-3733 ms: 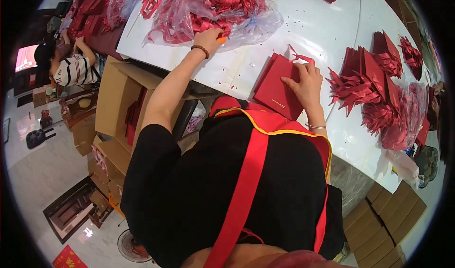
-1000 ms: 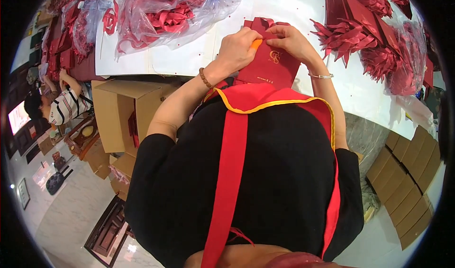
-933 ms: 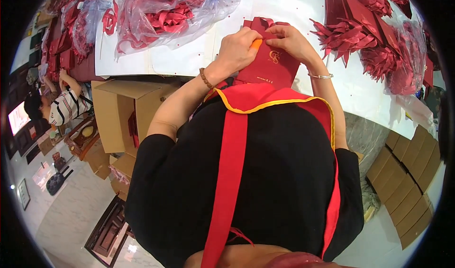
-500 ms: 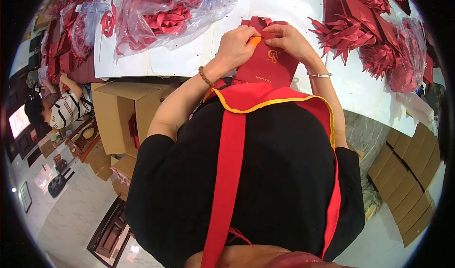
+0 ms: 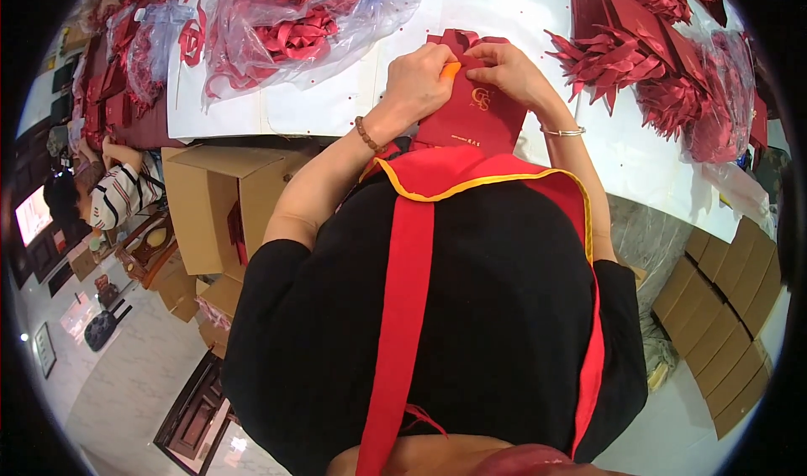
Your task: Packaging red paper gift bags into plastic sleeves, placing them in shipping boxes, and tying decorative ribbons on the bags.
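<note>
A dark red paper bag [image 5: 476, 116] with gold print lies on the white table, close to my body. My left hand [image 5: 420, 82] is closed over the bag's upper left part, and a small orange object [image 5: 450, 70], perhaps a tool's handle, shows between its fingers. Bent inward, my right hand [image 5: 513, 74] rests over the bag's upper right part. Its thumb and forefinger are pinched together close to the orange piece; what lies between them is too small to tell. Red ribbon [image 5: 471, 37] curves above the bag, just beyond both hands.
Clear plastic bags [image 5: 336, 39] of red ribbon lie at the far left of the white table [image 5: 353, 97]. Stacked red bags with ribbons [image 5: 622, 47] stand at the right. An open cardboard box [image 5: 202, 211] sits below the table edge. Another person [image 5: 118, 194] works at far left.
Both hands stay at the bag, shifting only slightly. The bag has turned a little under them. At far left, the other person's arm has moved slightly.
</note>
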`<state>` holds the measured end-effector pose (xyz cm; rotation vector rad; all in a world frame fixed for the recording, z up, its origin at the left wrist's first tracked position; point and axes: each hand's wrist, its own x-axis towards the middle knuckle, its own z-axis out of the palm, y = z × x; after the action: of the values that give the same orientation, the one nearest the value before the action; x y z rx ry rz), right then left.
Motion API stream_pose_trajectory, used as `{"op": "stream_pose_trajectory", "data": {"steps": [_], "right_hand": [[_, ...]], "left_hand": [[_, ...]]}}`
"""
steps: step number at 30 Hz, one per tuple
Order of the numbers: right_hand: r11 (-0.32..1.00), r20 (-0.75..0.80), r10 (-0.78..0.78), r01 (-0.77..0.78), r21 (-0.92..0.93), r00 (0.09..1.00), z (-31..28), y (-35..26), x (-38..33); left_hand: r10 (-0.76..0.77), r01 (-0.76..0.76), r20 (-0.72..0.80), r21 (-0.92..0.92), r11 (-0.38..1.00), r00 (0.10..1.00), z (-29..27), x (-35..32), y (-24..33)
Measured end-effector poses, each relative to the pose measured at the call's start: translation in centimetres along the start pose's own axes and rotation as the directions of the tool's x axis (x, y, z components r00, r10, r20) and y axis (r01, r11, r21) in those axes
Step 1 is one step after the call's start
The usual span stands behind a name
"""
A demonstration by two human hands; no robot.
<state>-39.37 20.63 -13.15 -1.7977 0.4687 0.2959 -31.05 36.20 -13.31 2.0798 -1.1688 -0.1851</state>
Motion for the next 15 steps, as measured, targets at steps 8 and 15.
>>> {"op": "stream_pose_trajectory", "data": {"steps": [8, 15], "right_hand": [[0.996, -0.081, -0.069, 0.065, -0.056, 0.994, 0.2, 0.4, -0.2], [0.992, -0.119, -0.097, 0.086, -0.094, 0.988, 1.1, 0.2, -0.4]], "left_hand": [[0.223, -0.217, 0.007, 0.265, 0.94, 0.975, 0.5, 0.4, 0.3], [0.201, -0.201, 0.025, 0.251, 0.947, 0.979, 0.2, 0.6, 0.7]]}}
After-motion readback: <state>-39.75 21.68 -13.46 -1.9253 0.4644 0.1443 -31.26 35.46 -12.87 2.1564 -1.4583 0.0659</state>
